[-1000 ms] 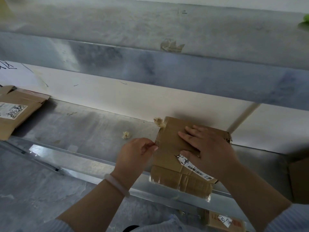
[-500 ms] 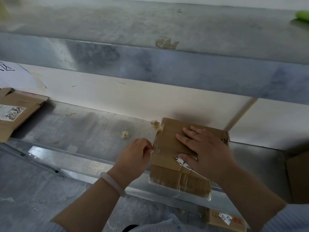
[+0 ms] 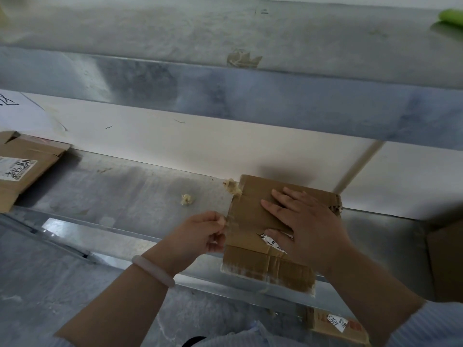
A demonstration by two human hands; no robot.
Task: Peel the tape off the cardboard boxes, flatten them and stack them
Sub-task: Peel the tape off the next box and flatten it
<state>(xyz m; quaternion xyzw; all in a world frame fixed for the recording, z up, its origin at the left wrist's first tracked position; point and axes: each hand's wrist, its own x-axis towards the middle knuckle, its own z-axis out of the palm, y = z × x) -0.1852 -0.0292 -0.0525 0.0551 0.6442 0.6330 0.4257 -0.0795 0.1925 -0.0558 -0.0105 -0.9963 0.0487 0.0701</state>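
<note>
Hardly shifting since the earlier frame: still nipping at the same left edge of the cardboard box [image 3: 250, 216] with the left grip [image 3: 200, 234], still pressing down on top with the right grip [image 3: 308, 226]. Pinching what looks like a thin lifted edge of tape [image 3: 229, 220] between the thumb and curled fingers of the left grip. Spreading the right grip's fingers straight and flat, clasping nothing, only pinning. Keeping the box lying flat on the metal table [image 3: 112, 191], immediately right of the left grip and under the right one, its near end overhanging the table lip toward the wrists. Judging the box light, thin and fairly stiff, likely sliding readily on smooth metal, hence needing that flat palm as an anchor. Judging the tape filmy, clingy and prone to tearing or lifting the paper skin, so probably peeling best low and slowly, re-pinching close to where it is still stuck. Leaving more glossy tape on the near flap [image 3: 250, 269], nearer than both grips, and a crumpled tape wad [image 3: 186, 199] lying just beyond the left grip.
</note>
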